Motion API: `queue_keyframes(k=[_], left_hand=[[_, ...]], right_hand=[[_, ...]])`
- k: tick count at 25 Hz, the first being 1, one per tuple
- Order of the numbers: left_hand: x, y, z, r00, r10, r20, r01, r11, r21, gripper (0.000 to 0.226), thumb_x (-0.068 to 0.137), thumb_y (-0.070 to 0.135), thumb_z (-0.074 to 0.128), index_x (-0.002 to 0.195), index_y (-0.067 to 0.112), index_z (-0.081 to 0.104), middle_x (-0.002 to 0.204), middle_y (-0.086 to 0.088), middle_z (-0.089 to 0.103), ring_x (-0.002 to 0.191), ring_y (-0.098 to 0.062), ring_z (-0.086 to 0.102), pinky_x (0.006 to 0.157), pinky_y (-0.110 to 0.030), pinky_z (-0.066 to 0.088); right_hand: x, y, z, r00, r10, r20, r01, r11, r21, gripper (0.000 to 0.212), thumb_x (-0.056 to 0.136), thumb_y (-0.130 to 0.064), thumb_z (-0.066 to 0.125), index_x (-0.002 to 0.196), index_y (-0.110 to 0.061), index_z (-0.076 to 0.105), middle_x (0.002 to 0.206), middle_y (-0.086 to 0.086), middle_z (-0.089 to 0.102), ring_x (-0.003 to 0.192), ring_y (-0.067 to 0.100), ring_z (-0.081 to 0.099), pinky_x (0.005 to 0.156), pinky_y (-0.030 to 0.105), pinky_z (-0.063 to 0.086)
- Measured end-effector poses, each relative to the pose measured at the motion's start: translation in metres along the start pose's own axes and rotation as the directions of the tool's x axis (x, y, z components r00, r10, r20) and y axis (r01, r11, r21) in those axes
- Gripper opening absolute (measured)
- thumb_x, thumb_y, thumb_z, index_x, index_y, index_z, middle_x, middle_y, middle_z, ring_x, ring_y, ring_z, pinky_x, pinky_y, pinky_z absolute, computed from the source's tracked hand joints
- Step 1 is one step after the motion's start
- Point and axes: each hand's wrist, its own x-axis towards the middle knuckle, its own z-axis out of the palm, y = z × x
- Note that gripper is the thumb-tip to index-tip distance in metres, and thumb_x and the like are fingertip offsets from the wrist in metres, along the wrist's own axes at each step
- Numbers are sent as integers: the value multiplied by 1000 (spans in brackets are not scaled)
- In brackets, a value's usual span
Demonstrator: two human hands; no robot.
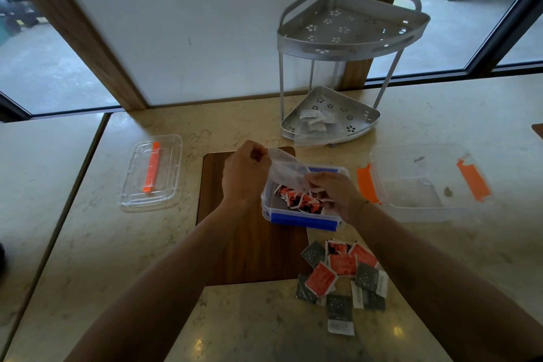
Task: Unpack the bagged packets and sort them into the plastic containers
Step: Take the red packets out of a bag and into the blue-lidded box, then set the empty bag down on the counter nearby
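Head view: both hands hold a clear bag (286, 169) over the blue box (305, 219). Left hand (242, 175) pinches the bag's upper edge, fingers closed on the film. Right hand (333, 192) grips the lower end, just above the red packets (299, 200) lying in the box. Whether any packets are left inside the bag, cannot tell; the film is blurred.

Risks, as judged:
- Box sits on the wooden board (235, 244) with the right wrist close to its rim; a tug on the bag could nudge or tip it.
- Packets shaken out could bounce over the low wall onto the counter (102, 244).
- Loose pile (342, 273) near the right forearm mixes red and grey packets; a forearm sweep would scatter it, and a red one dropping there muddles the sort.

Around:
- Orange box (423, 182), right of the blue one, looks bare apart from a speck or two.
- Lid (152, 172) with orange clip lies well to the left.
- Metal rack (338, 82) behind; lower shelf holds a second bag (314, 123) of pale packets, overhanging the edge.
- Nothing blocks the reach to either box.
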Motion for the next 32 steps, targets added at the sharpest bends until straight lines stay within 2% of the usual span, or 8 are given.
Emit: queue_keyframes(k=[6, 11, 14, 18, 21, 24, 28, 32], left_hand=[[-39, -17, 0, 972, -216, 89, 220, 974, -49, 10, 90, 12, 62, 88, 20, 56, 83, 1, 63, 79, -16, 65, 72, -28, 56], [-91, -26, 8, 920, -335, 203, 369, 915, -164, 12, 86, 15, 67, 89, 21, 57, 90, -3, 67, 76, -15, 67, 63, -27, 55], [-112, -22, 14, 899, -336, 282, 402, 887, -226, 13, 86, 18, 69, 88, 18, 57, 80, -3, 66, 68, -16, 64, 59, -28, 54], [-122, -18, 24, 847, -403, 346, 484, 855, -189, 8, 89, 10, 62, 89, 16, 57, 78, -8, 66, 66, -19, 63, 61, -31, 53], [-119, -4, 35, 904, -255, 343, 318, 937, -142, 10, 91, 10, 58, 88, 20, 58, 88, -4, 66, 79, -18, 65, 77, -38, 58], [-115, 30, 54, 908, 16, 419, 36, 992, -117, 21, 86, 9, 64, 103, 21, 60, 107, 3, 63, 98, -13, 61, 88, -34, 54], [-115, 77, 95, 805, 260, 534, -281, 959, -43, 40, 85, 29, 69, 123, 32, 56, 130, 5, 52, 116, -12, 48, 98, -35, 42], [-130, 122, 152, 666, 287, 689, -349, 936, -52, 32, 90, 34, 62, 121, 25, 61, 120, 4, 62, 104, -7, 57, 88, -27, 48]], right_hand=[[-24, -5, -2, 997, -77, -25, 79, 987, 138, 9, 94, -20, 57, 95, -14, 64, 100, 11, 66, 88, 27, 64, 87, 43, 55], [-54, 1, -12, 976, -202, -82, 206, 977, 50, 9, 95, -19, 56, 97, -13, 63, 100, 12, 70, 87, 26, 69, 80, 39, 58], [-67, 9, -24, 961, -239, -142, 239, 971, -17, 10, 92, -16, 62, 98, -8, 64, 97, 13, 71, 82, 25, 70, 70, 34, 57], [-88, 16, -50, 932, -283, -227, 272, 959, -79, 11, 86, -9, 67, 96, -13, 63, 89, 12, 71, 69, 20, 68, 59, 27, 52], [-102, 22, -76, 918, -315, -243, 283, 946, -155, 26, 83, -8, 71, 107, -13, 62, 87, 13, 72, 70, 22, 69, 61, 31, 53], [-117, 27, -102, 911, -362, -199, 296, 907, -299, 23, 85, -10, 70, 106, -15, 64, 87, 8, 72, 77, 24, 70, 63, 30, 55], [-132, 34, -149, 919, -378, -108, 294, 843, -450, 25, 83, -10, 72, 105, -18, 65, 87, 3, 72, 74, 19, 70, 63, 27, 57], [-142, 43, -206, 918, -395, -50, 310, 788, -533, 32, 80, -10, 74, 109, -21, 65, 88, 1, 72, 68, 12, 68, 54, 15, 50]])
